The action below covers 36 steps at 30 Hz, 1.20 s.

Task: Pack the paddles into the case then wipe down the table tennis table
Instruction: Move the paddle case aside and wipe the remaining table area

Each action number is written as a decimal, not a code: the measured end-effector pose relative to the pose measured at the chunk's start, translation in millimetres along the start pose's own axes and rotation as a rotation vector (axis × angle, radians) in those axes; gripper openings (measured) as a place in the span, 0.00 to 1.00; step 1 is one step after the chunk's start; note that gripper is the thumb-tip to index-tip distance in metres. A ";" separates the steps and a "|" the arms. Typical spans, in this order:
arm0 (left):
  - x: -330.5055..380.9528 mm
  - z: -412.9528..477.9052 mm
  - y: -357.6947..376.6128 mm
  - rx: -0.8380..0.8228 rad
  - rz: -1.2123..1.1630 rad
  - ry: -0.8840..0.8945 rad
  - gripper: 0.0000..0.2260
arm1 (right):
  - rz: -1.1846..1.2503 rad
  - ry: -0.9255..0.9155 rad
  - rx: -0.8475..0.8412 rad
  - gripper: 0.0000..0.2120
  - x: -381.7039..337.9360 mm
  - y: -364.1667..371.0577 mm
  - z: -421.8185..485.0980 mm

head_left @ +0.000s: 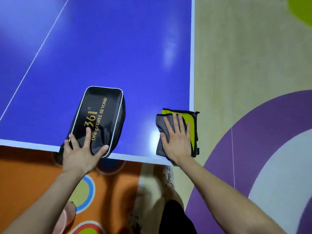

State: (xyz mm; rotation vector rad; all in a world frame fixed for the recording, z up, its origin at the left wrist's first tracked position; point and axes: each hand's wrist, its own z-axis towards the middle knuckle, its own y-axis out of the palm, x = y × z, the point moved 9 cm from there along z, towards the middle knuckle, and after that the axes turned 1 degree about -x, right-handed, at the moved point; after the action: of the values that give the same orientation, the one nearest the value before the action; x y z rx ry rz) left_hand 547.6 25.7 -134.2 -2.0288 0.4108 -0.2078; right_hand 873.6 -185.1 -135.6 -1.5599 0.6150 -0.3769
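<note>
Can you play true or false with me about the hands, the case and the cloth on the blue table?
1. The right hand lies flat on the cloth. True.
2. The cloth sits in the middle of the table. False: it sits at the table's near corner.
3. The left hand rests on the case. True.
4. The case is red. False: it is black with gold letters.

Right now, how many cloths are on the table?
1: a folded grey and yellow cloth at the near right corner of the table, under the right hand. The case may hide more.
</note>
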 end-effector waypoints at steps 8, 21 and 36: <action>15.6 -2.2 -42.7 -0.083 0.045 -0.008 0.55 | -0.096 -0.151 -0.072 0.32 -27.2 13.9 -46.8; 106.0 163.1 -181.4 0.090 -0.149 -0.008 0.46 | -0.037 -0.186 0.003 0.33 5.8 -26.1 342.4; 226.0 253.4 -203.8 0.177 0.028 0.204 0.37 | 0.015 -0.089 0.060 0.33 42.8 -48.5 419.6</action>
State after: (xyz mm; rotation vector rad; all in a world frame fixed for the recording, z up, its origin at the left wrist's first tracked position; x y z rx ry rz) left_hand 878.1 237.1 -80.8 -1.8334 0.5293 -0.4211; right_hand 1159.7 128.6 -131.8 -1.5055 0.5408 -0.3103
